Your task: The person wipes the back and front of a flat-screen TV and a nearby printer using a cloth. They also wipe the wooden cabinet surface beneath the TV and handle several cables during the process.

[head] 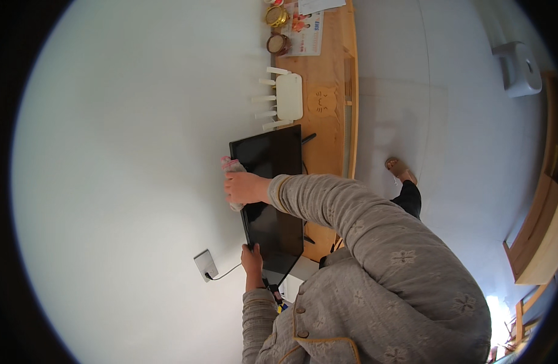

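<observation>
A flat-screen television [270, 154] stands on a wooden cabinet [326, 159] against the wall, its dark screen facing the room. My right hand [246, 186] presses a pink and pale patterned cloth [234, 166] over the television's top edge; part of the cloth is hidden beneath my fingers. Closer to my body, my left hand [252, 258] grips the same top edge near one corner. Its thumb lies at the front, while the fingers behind are mostly hidden. My right forearm crosses in front of the screen and covers part of it.
Beyond the television sits a white router [289, 97] with several antennas, beside a cat-face cutout [323, 102]. Farther along are a brown pot [278, 44], a gold pot [276, 16] and papers [317, 5]. A cord runs from the wall socket [206, 265]. A white stool [520, 70] stands across the floor.
</observation>
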The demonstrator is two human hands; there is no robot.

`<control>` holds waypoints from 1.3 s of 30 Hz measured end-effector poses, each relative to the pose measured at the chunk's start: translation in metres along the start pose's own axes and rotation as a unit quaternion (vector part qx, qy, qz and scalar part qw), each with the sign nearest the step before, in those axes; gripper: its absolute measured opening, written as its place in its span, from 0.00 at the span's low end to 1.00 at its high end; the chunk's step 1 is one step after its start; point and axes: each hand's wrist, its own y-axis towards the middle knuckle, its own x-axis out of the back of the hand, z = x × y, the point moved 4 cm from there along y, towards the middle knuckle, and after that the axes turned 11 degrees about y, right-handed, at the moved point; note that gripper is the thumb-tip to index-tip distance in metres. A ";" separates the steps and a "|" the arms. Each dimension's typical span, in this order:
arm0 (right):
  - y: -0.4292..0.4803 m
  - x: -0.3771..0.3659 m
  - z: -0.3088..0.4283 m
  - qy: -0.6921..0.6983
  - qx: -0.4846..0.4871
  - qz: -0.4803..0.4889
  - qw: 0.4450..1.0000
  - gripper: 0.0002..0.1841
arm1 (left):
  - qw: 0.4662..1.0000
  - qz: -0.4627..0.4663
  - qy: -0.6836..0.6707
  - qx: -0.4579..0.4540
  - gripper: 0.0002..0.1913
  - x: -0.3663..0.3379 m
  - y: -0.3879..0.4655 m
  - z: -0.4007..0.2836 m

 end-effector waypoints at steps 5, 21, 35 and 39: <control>-0.002 0.009 0.003 -0.001 0.006 -0.038 0.999 0.04 | 0.997 0.048 0.057 0.037 0.20 0.011 -0.001 -0.013; -0.008 0.015 -0.005 0.024 0.013 0.045 0.999 0.16 | 0.993 0.074 0.060 0.066 0.16 0.009 0.005 -0.012; -0.022 0.045 -0.033 0.060 -0.076 -0.031 0.995 0.20 | 0.998 0.008 -0.018 0.063 0.17 -0.002 -0.005 -0.011; -0.019 -0.007 0.055 0.100 -0.016 0.022 0.995 0.25 | 0.995 0.025 -0.045 0.081 0.20 0.010 -0.003 -0.017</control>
